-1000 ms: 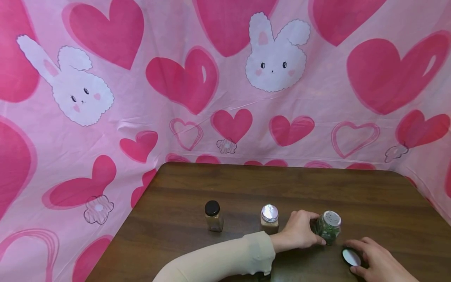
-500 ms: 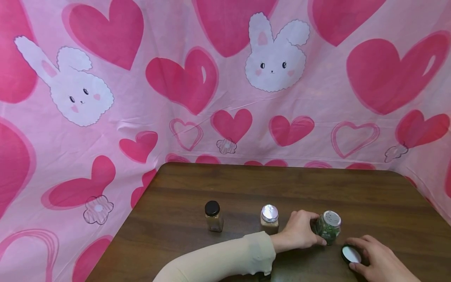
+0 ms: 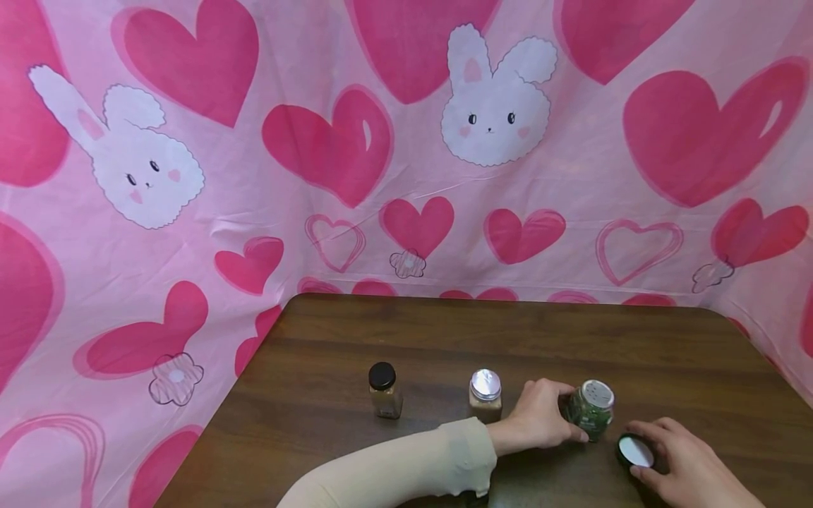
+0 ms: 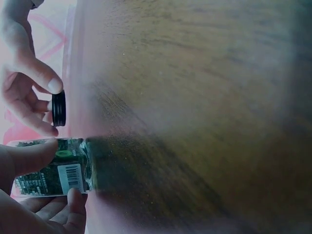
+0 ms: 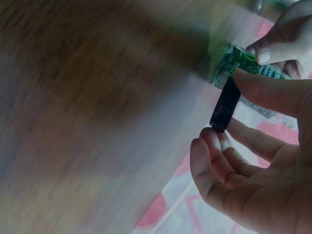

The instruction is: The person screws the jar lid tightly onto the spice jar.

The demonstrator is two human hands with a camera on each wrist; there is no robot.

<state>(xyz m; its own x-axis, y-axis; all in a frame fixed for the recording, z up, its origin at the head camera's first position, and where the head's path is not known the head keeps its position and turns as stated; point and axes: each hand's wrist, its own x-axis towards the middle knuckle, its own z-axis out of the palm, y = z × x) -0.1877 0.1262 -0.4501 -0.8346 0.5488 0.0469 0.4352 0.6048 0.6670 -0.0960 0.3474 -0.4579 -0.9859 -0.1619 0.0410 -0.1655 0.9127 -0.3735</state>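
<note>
My left hand point(image 3: 540, 416) grips a clear jar of green dried herbs point(image 3: 592, 411), thumb on one side and fingers on the other. The jar stands upright, its silver perforated shaker top uncovered; a barcode label point(image 4: 71, 179) shows on its side in the left wrist view. To the right of the jar, my right hand point(image 3: 686, 458) pinches a black screw lid point(image 3: 636, 451) between thumb and fingertips. The lid is tilted, with its white inner face showing in the head view. In the right wrist view the lid point(image 5: 225, 106) overlaps the jar point(image 5: 236, 61).
A spice jar with a silvery top point(image 3: 485, 394) stands just behind my left wrist. Further left is a black-capped spice jar point(image 3: 384, 391). A dark object point(image 3: 476, 499) peeks out below my left sleeve. Behind the wooden table point(image 3: 508, 331) hangs a pink heart-print cloth point(image 3: 356, 240).
My right hand has shifted slightly right and away from me with the lid, whose tilt has changed a little. My left hand and the herb jar have stayed in place.
</note>
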